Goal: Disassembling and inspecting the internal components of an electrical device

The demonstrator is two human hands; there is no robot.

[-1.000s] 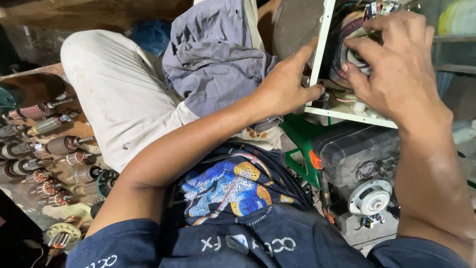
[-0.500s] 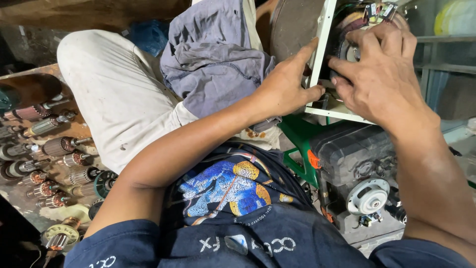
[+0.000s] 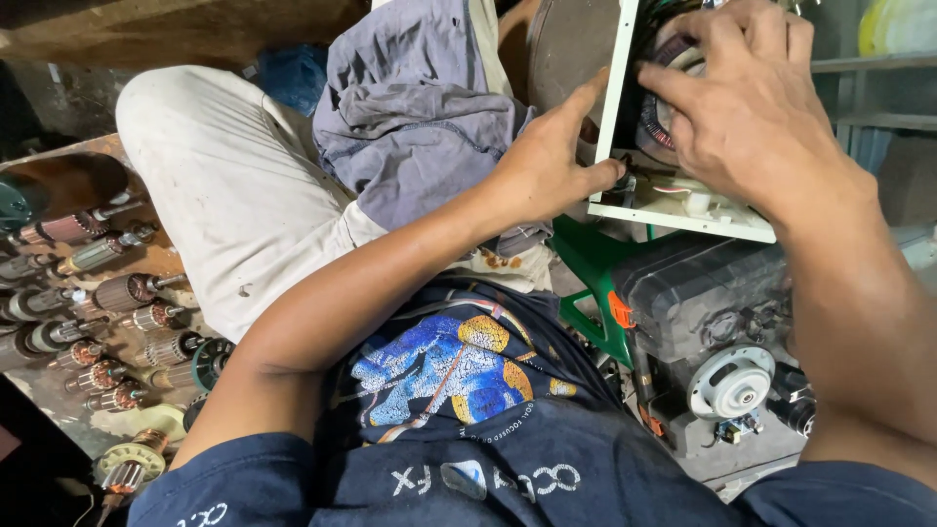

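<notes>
While left hand [image 3: 542, 176] braces white frame [image 3: 613, 107] edge, thumb and fingers spread against it, right hand [image 3: 752, 117] curls over copper-wound coil [image 3: 656, 107] inside, far right. Frame likely stiff, light; windings fragile. Grip by rim, not wires.

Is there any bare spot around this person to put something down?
Hardly. The left hand and right hand crowd the white frame. Motor rotors fill the floor on one side, and a dark case fills the other. The freest patches are the pale trouser leg and the crumpled grey cloth.
</notes>
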